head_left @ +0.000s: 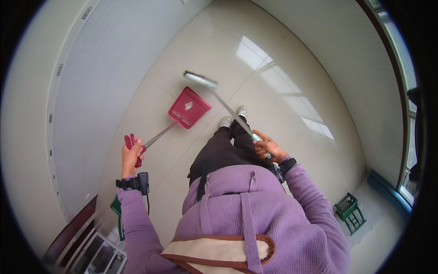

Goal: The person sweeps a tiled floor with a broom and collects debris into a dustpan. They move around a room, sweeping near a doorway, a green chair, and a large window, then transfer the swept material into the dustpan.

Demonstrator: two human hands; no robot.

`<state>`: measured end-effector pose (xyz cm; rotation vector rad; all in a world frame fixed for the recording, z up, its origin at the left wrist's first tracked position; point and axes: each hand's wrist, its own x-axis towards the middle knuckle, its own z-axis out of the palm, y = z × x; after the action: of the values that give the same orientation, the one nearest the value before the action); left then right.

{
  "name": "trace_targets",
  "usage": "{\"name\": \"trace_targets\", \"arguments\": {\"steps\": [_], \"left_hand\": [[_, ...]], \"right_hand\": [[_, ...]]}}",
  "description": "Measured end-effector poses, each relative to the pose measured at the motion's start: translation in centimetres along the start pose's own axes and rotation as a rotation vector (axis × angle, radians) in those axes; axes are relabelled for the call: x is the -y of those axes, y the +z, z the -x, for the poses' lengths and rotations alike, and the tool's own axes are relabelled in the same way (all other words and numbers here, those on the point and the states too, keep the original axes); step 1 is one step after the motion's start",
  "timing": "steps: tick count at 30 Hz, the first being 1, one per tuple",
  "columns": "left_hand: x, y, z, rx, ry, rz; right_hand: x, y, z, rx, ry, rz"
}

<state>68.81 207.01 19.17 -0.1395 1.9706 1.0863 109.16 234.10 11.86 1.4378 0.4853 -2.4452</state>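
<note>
My left hand (133,153) is closed round the red handle of a long-handled dustpan, whose red pan (190,105) rests on the floor with a pale mark inside it. In my right hand (265,148) I grip the light blue handle of a broom; its metal pole runs forward and left to a slightly blurred pale blue head (200,80) with dark bristles, just beyond the dustpan and above it in the picture. The broom head and pan look apart. Both hands have black straps with devices at the wrists.
I stand on glossy tiles (260,96) between pale walls (91,77). A window (406,150) is at the right, with a blue roll (388,192) and a green stool (347,210) below. At lower left are a dark wooden piece (73,228), a green item (117,214) and a metal-framed object (96,253).
</note>
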Motion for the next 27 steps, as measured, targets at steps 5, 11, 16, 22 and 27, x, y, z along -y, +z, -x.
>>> {"name": "trace_targets", "arguments": {"steps": [5, 11, 16, 22, 27], "left_hand": [[3.7, -0.6, 1.8, 0.025, -0.022, 0.069], [7.9, 0.1, 1.3, -0.01, -0.081, 0.155], [7.5, 0.8, 1.2, 0.007, -0.063, 0.126], [5.0, 3.4, 1.7, 0.095, -0.051, 0.208], [5.9, 2.0, 1.8, -0.053, -0.025, 0.18]], "right_hand": [[0.9, 1.6, -2.9, -0.199, -0.096, 0.233], [-2.3, 0.9, -4.6, -0.172, 0.019, 0.122], [-6.2, -0.1, -3.6, 0.151, 0.256, -0.321], [-7.8, -0.4, 0.6, 0.299, 0.135, -0.126], [-5.3, 0.7, 2.4, 0.266, -0.032, 0.309]]}}
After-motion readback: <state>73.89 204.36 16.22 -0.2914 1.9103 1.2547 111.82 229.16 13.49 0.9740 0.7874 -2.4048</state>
